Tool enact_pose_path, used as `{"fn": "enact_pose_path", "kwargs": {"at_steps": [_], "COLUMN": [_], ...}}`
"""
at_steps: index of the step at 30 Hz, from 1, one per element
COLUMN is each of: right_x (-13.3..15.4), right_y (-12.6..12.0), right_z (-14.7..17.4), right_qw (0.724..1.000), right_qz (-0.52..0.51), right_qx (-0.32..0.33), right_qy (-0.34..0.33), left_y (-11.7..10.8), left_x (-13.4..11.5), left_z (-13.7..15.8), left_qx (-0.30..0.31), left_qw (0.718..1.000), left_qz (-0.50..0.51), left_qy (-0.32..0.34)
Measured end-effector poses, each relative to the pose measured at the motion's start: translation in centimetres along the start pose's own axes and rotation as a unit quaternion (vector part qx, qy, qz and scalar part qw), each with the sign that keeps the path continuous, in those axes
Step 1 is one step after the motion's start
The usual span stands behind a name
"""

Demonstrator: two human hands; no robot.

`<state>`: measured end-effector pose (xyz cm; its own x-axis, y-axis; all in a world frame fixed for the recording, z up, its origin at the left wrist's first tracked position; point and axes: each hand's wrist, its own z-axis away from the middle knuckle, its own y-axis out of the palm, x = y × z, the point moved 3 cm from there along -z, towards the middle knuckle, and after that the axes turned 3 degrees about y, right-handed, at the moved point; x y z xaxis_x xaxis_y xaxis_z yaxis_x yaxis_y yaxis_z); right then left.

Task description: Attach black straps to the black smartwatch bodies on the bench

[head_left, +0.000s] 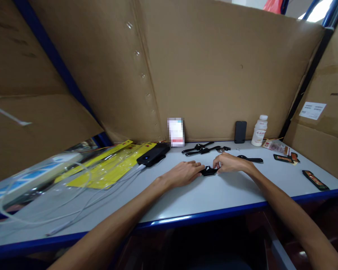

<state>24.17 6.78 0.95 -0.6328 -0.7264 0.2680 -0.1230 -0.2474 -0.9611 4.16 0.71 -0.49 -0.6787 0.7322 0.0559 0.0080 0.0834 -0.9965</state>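
Observation:
A black spokeshave point(209, 171) lies low over the table, between my two hands. My left hand point(186, 173) closes its fingers on the left end, palm down. At the right end, my right hand point(228, 163) pinches with thumb and fingertips; whether a small part is in that pinch I cannot make out. Both handles are mostly covered by my fingers. Behind my hands lie more black spokeshaves point(203, 150), with small metal pieces point(221, 150) beside them. Another black spokeshave body point(250, 159) rests just past my right wrist.
Yellow packaging cards point(109, 168), a black device point(152, 155) with white cables point(115, 183), and a power strip point(22, 176) occupy the left. A lit screen point(176, 132), a dark phone point(240, 132) and a bottle point(259, 131) stand at the back cardboard point(202, 75). Small packets point(315, 180) lie right.

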Motion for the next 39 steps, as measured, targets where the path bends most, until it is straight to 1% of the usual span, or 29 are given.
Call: {"fn": "enact_pose_path", "kwargs": {"at_steps": [5,8,12,20,24,26,30,34,36,39], "right_x": [-0.7,-0.9,-0.9,0.6,1.6,2.0,2.4,2.5,2.2,1.6], "right_y": [0.8,1.0,0.8,0.5,0.1,0.1,0.4,1.0,1.2,1.3], "right_z": [-0.5,-0.7,-0.7,-0.2,0.3,0.3,-0.1,-0.6,-0.9,-1.4], "right_qw": [1.000,1.000,1.000,0.998,0.998,0.997,0.993,0.991,0.991,0.992], "right_qz": [0.007,-0.010,-0.020,0.019,0.009,-0.004,0.010,0.040,0.029,-0.024], "right_qx": [-0.020,-0.020,-0.019,-0.051,-0.057,-0.071,-0.114,-0.129,-0.127,-0.122], "right_qy": [-0.008,-0.018,-0.009,0.009,-0.001,-0.002,0.017,0.004,0.003,0.006], "left_y": [0.1,0.1,0.1,0.4,0.6,0.7,0.9,1.2,1.2,1.0], "left_x": [-0.3,-0.2,0.1,1.0,1.4,1.5,1.6,1.9,1.9,1.9], "left_z": [-0.2,-0.2,-0.2,-0.1,-0.1,-0.2,-0.2,-0.2,-0.2,-0.2], "left_qx": [-0.001,0.001,0.010,-0.002,0.001,0.001,-0.014,-0.023,-0.020,-0.012], "left_qw": [1.000,1.000,1.000,1.000,1.000,1.000,0.999,0.999,0.999,0.999], "left_qz": [0.023,0.025,0.017,0.012,0.009,0.014,0.031,0.035,0.034,0.034], "left_qy": [0.012,0.002,-0.017,-0.018,-0.024,-0.024,-0.023,-0.025,-0.028,-0.030]}}
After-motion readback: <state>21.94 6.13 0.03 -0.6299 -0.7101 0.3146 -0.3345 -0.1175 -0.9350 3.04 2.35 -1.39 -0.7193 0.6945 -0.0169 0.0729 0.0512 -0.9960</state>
